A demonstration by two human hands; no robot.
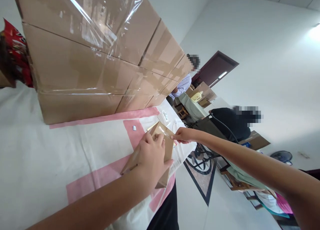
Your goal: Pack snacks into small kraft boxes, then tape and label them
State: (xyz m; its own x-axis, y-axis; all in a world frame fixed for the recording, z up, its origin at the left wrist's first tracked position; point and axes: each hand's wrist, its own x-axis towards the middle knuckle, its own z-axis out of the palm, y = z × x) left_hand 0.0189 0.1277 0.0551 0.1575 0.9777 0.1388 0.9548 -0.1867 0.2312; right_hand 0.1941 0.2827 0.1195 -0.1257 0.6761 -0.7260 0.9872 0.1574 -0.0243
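Note:
A small brown cardboard box (167, 146) lies on a white and pink cloth-covered table (50, 163). My left hand (150, 160) rests on top of the box, its fingers curled over the box and pressing it down. My right hand (183, 135) reaches to the box's far corner and pinches a strip of clear tape (165, 132) that runs across the box top. Both forearms stretch in from the lower edge of the view.
A big stack of cardboard cartons (100, 56) wrapped in clear film stands on the table at the back left. A red packet (15, 46) is at the far left. Two people (230, 121) sit at tables beyond. A floor fan (282, 155) stands at right.

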